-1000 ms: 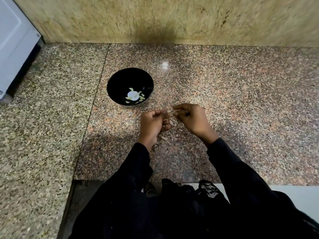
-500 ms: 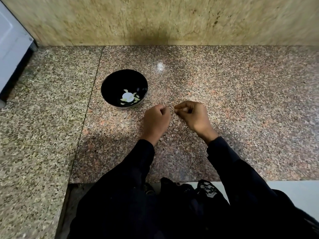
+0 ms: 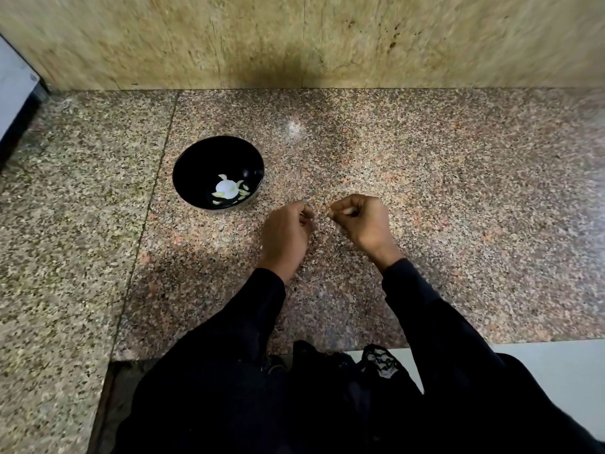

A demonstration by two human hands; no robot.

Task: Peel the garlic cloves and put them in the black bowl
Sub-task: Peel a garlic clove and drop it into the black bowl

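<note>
Both hands are hovering low over the granite counter [image 3: 425, 198], close together but not touching. The left hand [image 3: 286, 232] is curling its fingers inward; whether they are holding anything cannot be told, since the palm side is hidden. The right hand [image 3: 361, 221] is also curling, its thumb and forefinger pinching a small pale piece at their tips, which looks like a garlic clove [image 3: 347, 210], though it is too small to be sure.

The black bowl [image 3: 196, 168] is sitting on the counter at about 10 o'clock from the hands, near the left hand but apart from it. Pale peeled cloves [image 3: 226, 188] are lying at its bottom, blurred by glare.

Dark sleeves [image 3: 425, 309] are covering both forearms. A tan stone wall [image 3: 294, 40] is running along the counter at 12 o'clock. A white appliance [image 3: 13, 93] is showing at the 10 o'clock edge.
</note>
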